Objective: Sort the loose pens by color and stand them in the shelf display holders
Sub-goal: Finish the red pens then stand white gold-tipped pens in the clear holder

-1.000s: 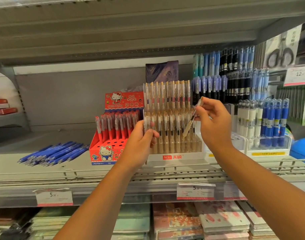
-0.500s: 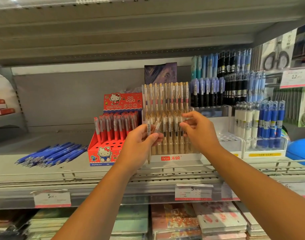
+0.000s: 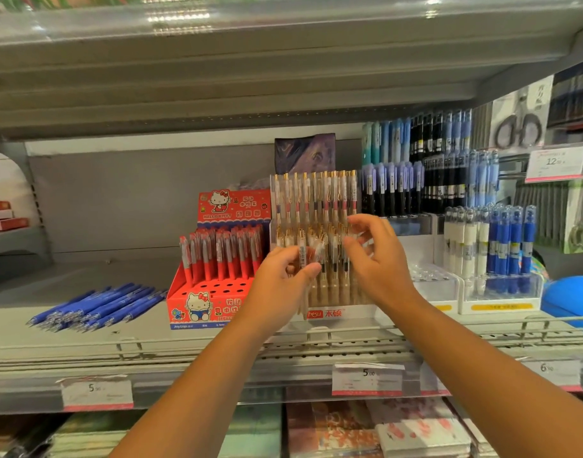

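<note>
The shelf [image 3: 118, 279] carries a row of holders. The clear tiered holder [image 3: 323, 314] at the middle is already crowded with gold-clipped pens standing upright, which is likely why both hands work right in front of it. Just beside it on the left, the red holder [image 3: 214, 294] has bare holes in its front rows. Well apart at the far left, loose blue pens [image 3: 95, 307] lie flat in a heap, long axes slanting toward the front left. The left hand [image 3: 280, 285] is raised before the clear holder, its grip pinching a small bunch of clear pens [image 3: 304, 259] between thumb and fingers, seemingly to keep a supply close to the slots. The right hand [image 3: 379, 266] hovers just beside that bunch, its grip spread and holding nothing I can make out, probably ready to draw one pen. The bunch stands nearly vertical, its lower ends showing below the thumb; blur hides which end is the tip.
</note>
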`<action>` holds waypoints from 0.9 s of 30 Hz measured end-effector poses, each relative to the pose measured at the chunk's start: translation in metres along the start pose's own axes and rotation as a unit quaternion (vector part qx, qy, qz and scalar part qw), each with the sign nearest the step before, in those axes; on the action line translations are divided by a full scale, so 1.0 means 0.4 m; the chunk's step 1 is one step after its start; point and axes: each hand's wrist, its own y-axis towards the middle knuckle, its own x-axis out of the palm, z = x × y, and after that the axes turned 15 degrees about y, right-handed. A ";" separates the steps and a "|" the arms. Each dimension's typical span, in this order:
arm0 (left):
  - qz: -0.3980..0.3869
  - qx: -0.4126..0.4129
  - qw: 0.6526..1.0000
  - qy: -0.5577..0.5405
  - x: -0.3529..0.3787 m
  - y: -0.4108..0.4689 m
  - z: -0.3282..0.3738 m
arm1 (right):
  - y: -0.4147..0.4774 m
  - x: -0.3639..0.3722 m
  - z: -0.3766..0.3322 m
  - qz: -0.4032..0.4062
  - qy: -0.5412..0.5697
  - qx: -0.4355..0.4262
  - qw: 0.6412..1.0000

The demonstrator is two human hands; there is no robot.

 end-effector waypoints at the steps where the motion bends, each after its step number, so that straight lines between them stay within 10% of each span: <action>1: -0.005 0.002 1.000 0.007 0.007 0.003 0.003 | -0.003 -0.001 -0.006 -0.023 0.023 -0.013 0.999; 11: -0.044 0.016 0.999 -0.011 0.041 0.023 0.022 | -0.018 -0.002 -0.018 -0.117 0.079 -0.038 0.989; 19: -0.003 -0.042 0.997 -0.065 0.044 0.013 0.007 | 0.019 -0.032 -0.006 0.076 0.241 0.024 0.967; 27: 0.017 -0.050 0.996 -0.067 0.046 0.010 0.003 | 0.047 -0.051 0.007 0.166 0.146 0.002 0.975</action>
